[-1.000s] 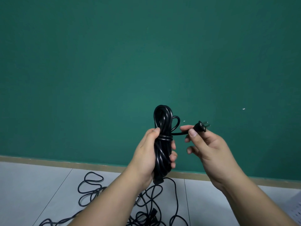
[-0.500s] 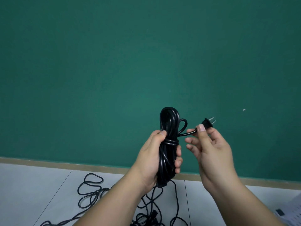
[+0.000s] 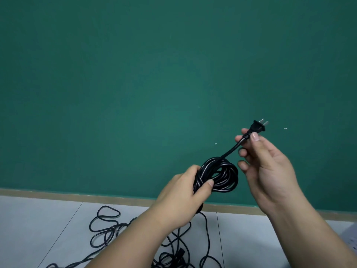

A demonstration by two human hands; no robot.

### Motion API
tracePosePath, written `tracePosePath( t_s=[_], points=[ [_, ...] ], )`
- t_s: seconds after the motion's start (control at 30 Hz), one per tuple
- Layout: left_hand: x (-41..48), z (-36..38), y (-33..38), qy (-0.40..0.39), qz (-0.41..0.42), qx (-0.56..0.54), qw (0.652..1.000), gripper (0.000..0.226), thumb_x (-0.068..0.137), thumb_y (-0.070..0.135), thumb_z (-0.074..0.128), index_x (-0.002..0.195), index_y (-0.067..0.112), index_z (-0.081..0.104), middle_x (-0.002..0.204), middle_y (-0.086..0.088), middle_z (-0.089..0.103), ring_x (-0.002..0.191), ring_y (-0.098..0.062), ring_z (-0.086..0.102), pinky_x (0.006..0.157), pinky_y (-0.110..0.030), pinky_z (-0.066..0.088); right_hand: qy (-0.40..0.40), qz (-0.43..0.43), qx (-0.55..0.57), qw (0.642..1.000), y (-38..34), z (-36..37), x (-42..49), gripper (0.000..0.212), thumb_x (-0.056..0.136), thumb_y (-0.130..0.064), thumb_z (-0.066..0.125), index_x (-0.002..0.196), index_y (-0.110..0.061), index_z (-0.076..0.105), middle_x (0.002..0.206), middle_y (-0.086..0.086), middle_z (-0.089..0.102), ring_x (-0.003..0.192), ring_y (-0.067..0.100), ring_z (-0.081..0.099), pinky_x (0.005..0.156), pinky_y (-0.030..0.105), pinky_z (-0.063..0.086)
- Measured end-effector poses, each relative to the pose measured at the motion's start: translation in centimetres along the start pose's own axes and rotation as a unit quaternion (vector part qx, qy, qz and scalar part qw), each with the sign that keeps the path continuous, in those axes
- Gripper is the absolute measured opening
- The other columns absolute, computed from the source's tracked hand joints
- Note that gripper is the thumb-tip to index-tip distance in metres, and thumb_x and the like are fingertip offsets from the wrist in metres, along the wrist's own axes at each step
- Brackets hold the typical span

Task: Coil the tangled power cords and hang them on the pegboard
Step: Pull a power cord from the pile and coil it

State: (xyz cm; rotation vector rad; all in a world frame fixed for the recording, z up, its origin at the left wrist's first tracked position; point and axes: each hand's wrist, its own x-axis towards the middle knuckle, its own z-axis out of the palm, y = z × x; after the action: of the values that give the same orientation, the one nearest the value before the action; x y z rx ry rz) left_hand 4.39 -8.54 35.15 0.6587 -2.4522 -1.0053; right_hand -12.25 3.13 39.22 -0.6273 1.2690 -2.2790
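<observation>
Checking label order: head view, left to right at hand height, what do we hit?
In order: left hand → coiled cord → right hand. The plug, pinched by the right hand, overlaps it, so it is left out.

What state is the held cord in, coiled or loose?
Coiled. The left hand grips the cord as a bundle of loops; only a short tail runs to the plug, which the right hand pinches.

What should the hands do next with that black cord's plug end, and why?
Probably thread the black two-pin plug through the open loop of the coiled black cord. The left hand grips the bundle, the right hand pinches the free tail just below the plug, so tucking it would likely lock the coil.
</observation>
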Motion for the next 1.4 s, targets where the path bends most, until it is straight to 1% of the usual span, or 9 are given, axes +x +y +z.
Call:
tracePosePath(
  t_s=[0.27, 0.57, 0.7, 0.8, 0.9, 1.0, 1.07, 1.23, 1.4],
  points=[
    [0.1, 0.1, 0.0, 0.042, 0.013, -0.053, 0.998, 0.027, 0.103, 0.063, 0.047, 0.111, 0.039, 0.058, 0.085, 0.009, 0.072, 0.075, -0.011, 0.065, 0.075, -0.042, 0.057, 0.006, -0.005, 0.037, 0.999, 0.6, 0.0, 0.1, 0.011, 0.102, -0.024, 0.063, 0.107, -0.018, 0.069, 0.094, 0.0, 0.074, 0.081, 0.012, 0.065, 0.07, 0.024, 0.057],
    [0.0, -0.4, -0.6, 0.006, 0.02, -0.068, 0.997, 0.029, 0.102, 0.065, 0.046, 0.11, 0.04, 0.059, 0.086, 0.016, 0.071, 0.081, -0.009, 0.067, 0.081, -0.045, 0.057, 0.022, -0.078, -0.115, 0.99, 0.6, -0.3, -0.4, 0.013, 0.097, -0.021, 0.073, 0.109, -0.019, 0.069, 0.11, 0.002, 0.081, 0.093, 0.014, 0.07, 0.078, 0.034, 0.049],
    [-0.6, -1.1, 0.4, -0.062, 0.1, -0.035, 0.992, 0.018, 0.105, 0.055, 0.05, 0.117, 0.042, 0.05, 0.084, 0.015, 0.067, 0.077, -0.008, 0.063, 0.075, -0.043, 0.054, 0.019, 0.013, -0.123, 0.992, 1.0, -0.7, 0.1, 0.015, 0.095, -0.023, 0.075, 0.106, -0.017, 0.068, 0.111, 0.003, 0.081, 0.088, 0.014, 0.068, 0.081, 0.039, 0.052],
    [-1.2, -0.2, 1.6, -0.062, 0.127, -0.108, 0.984, 0.047, 0.105, 0.048, 0.053, 0.147, 0.039, 0.033, 0.085, 0.017, 0.07, 0.081, -0.006, 0.066, 0.078, -0.036, 0.05, 0.023, 0.136, -0.051, 0.989, 2.6, -0.5, 0.0, 0.016, 0.094, -0.014, 0.075, 0.106, -0.009, 0.067, 0.102, 0.011, 0.08, 0.083, 0.025, 0.07, 0.086, 0.043, 0.056],
    [-0.9, -0.2, 2.0, 0.006, 0.079, -0.308, 0.948, 0.055, 0.101, 0.047, 0.056, 0.152, 0.041, 0.034, 0.077, -0.005, 0.068, 0.063, -0.026, 0.063, 0.062, -0.041, 0.053, 0.023, 0.14, -0.056, 0.988, 4.4, 0.6, -0.8, 0.025, 0.094, -0.009, 0.072, 0.115, -0.001, 0.062, 0.088, 0.019, 0.075, 0.081, 0.026, 0.067, 0.073, 0.037, 0.057],
    [0.4, -0.9, 1.8, 0.102, -0.014, -0.43, 0.897, 0.022, 0.107, 0.039, 0.05, 0.123, 0.024, 0.053, 0.075, -0.021, 0.062, 0.055, -0.028, 0.055, 0.05, -0.035, 0.049, 0.03, 0.058, -0.056, 0.996, 5.1, 2.0, -1.9, 0.02, 0.101, -0.013, 0.069, 0.109, -0.005, 0.053, 0.079, 0.006, 0.075, 0.067, 0.015, 0.06, 0.064, 0.027, 0.056],
    [0.9, -1.1, 1.9, 0.13, -0.071, -0.485, 0.862, 0.025, 0.112, 0.036, 0.04, 0.107, 0.014, 0.05, 0.077, -0.024, 0.058, 0.055, -0.027, 0.053, 0.051, -0.034, 0.047, 0.019, -0.018, -0.1, 0.995, 5.2, 2.8, -2.6, 0.019, 0.102, -0.017, 0.067, 0.109, -0.007, 0.052, 0.083, 0.006, 0.075, 0.067, 0.015, 0.058, 0.069, 0.028, 0.055],
    [0.7, -0.8, 2.4, 0.078, -0.113, -0.598, 0.79, 0.039, 0.111, 0.042, 0.036, 0.104, 0.008, 0.055, 0.078, -0.021, 0.055, 0.058, -0.027, 0.049, 0.052, -0.034, 0.043, -0.004, -0.148, -0.138, 0.979, 4.2, 3.9, -3.6, 0.008, 0.1, -0.02, 0.068, 0.105, -0.019, 0.062, 0.088, 0.007, 0.074, 0.071, 0.015, 0.06, 0.069, 0.026, 0.053],
    [0.7, -1.0, 2.3, 0.065, -0.098, -0.615, 0.78, 0.042, 0.109, 0.044, 0.036, 0.101, 0.007, 0.055, 0.077, -0.02, 0.054, 0.057, -0.026, 0.047, 0.052, -0.034, 0.043, -0.017, -0.144, -0.196, 0.97, 4.2, 3.7, -3.7, 0.003, 0.096, -0.025, 0.073, 0.095, -0.028, 0.073, 0.082, 0.014, 0.068, 0.069, 0.012, 0.058, 0.063, 0.026, 0.05]
  ],
)
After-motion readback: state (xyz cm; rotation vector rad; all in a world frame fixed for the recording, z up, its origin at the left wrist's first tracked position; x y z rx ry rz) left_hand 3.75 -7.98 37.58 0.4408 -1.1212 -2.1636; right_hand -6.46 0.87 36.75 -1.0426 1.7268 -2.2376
